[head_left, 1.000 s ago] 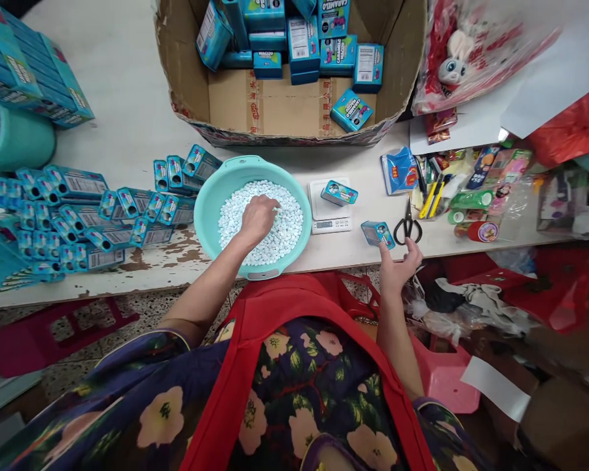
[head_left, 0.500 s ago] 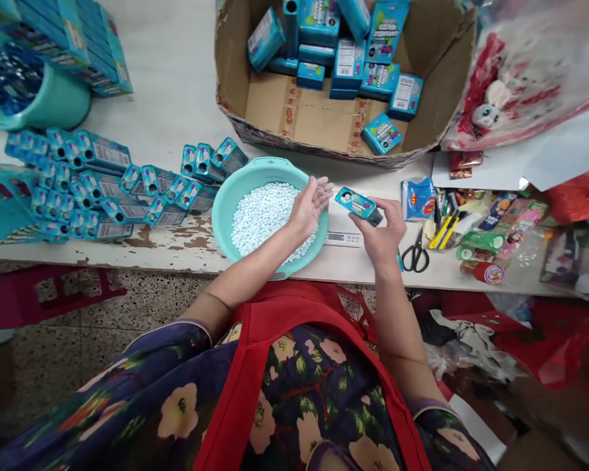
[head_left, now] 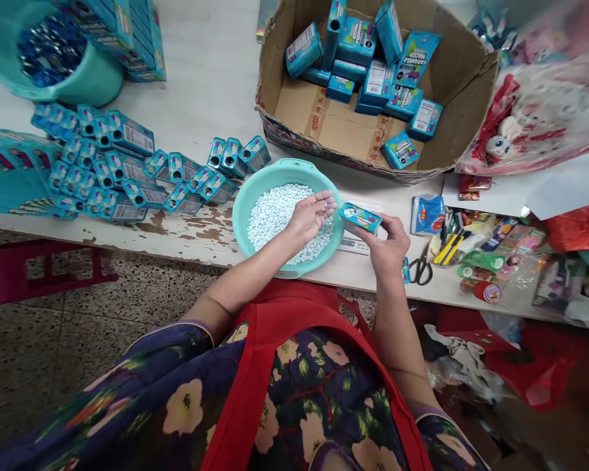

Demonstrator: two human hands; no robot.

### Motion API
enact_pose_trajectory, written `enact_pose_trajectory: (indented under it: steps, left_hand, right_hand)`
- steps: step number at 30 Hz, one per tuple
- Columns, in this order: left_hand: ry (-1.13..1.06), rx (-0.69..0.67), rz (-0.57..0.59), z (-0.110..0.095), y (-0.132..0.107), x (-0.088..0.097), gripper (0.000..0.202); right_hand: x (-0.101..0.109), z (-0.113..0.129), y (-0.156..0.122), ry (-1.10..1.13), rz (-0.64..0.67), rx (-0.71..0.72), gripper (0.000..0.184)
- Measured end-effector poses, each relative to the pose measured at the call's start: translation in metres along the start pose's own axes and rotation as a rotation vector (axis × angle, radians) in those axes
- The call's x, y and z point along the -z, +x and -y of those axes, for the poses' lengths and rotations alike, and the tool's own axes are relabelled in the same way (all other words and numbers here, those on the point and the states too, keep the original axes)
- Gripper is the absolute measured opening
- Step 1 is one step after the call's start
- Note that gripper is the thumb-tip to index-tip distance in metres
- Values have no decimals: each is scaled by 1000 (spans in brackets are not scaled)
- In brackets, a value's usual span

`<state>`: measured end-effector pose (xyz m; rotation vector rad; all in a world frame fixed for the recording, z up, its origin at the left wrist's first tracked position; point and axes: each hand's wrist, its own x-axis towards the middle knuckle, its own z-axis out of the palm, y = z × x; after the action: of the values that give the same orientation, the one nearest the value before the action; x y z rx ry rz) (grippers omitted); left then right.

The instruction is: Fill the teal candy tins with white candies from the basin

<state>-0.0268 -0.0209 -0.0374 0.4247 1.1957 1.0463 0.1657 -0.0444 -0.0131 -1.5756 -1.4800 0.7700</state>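
Note:
A teal basin (head_left: 255, 186) full of small white candies (head_left: 275, 209) sits at the table's front edge. My left hand (head_left: 310, 216) hovers over its right side, palm up and cupped, with a few white candies in it. My right hand (head_left: 387, 243) grips a small blue candy box (head_left: 359, 217), held tilted with its end toward the left hand. A white scale (head_left: 356, 246) lies partly hidden under the right hand.
Several blue boxes (head_left: 122, 173) lie in rows on the left. A cardboard carton (head_left: 373, 137) with more boxes stands behind. A teal bucket (head_left: 73, 65) is at the far left. Scissors (head_left: 422, 267) and stationery clutter lie to the right.
My left hand lifted out of the candies and turned palm up. My right hand picked the box off the scale and brought it toward the left hand. The camera view shifted left.

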Motion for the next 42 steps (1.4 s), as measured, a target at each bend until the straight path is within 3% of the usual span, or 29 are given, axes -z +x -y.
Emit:
enact_pose_trajectory:
  steps: [4, 6, 8, 9, 10, 12, 15, 17, 18, 20, 22, 24, 28, 31, 33, 35, 38, 42]
  left_hand:
    - [643, -358, 38, -16, -19, 36, 50]
    - [925, -584, 201, -28, -36, 48, 58]
    - [1119, -729, 380, -41, -57, 58, 48]
    - [1169, -761, 403, -48, -69, 64, 42]
    - [1207, -777, 365, -56, -81, 72, 38]
    - [1262, -780, 130, -70, -105, 97, 38]
    - [1375, -684, -402, -82, -126, 155, 47]
    - [1443, -541, -701, -78, -122, 198, 68]
    - [1451, -425, -760, -72, -114, 218, 69]
    - [1422, -250, -762, -53, -94, 249, 61]
    - [1333, -191, -764, -30, -75, 268, 54]
    - [1236, -225, -801, -11, -64, 278, 55]
    - [1293, -460, -882, 1, -66, 271, 62]
    - [1381, -737, -851, -3, -68, 241, 51]
    - [1374, -863, -714, -2, -63, 212, 42]
    - [1350, -878, -530, 4, -54, 181, 36]
    - [1351, -781, -303, 20, -39, 142, 33]
    - [1517, -614, -86, 39, -26, 114, 37]
  right_hand:
    - [-15, 3, -14, 209, 0, -79, 44]
    - [-34, 14, -23, 177, 65, -26, 42]
    - [-53, 31, -35, 193, 173, 40, 41]
    - [-60, 39, -40, 225, 231, 63, 44]
    - [-64, 44, -45, 254, 277, 78, 51]
    - [-58, 43, -53, 236, 275, 75, 70]
    - [-15, 6, -59, -51, -41, -31, 79]
    - [26, -35, -65, -300, -292, -161, 79]
    - [46, -56, -69, -401, -356, -230, 82]
    - [77, -94, -78, -512, -383, -399, 89]
    - [93, -121, -86, -498, -351, -511, 78]
    - [97, -134, -91, -461, -341, -551, 64]
    - [89, -122, -87, -381, -413, -450, 58]
    - [72, -102, -64, -322, -334, -233, 52]
    - [54, -93, -42, -310, -227, -143, 46]
    - [35, -90, -19, -303, -121, -102, 42]
    - [17, -91, 3, -298, 3, -83, 42]
    - [29, -90, -1, -283, -19, -72, 68]
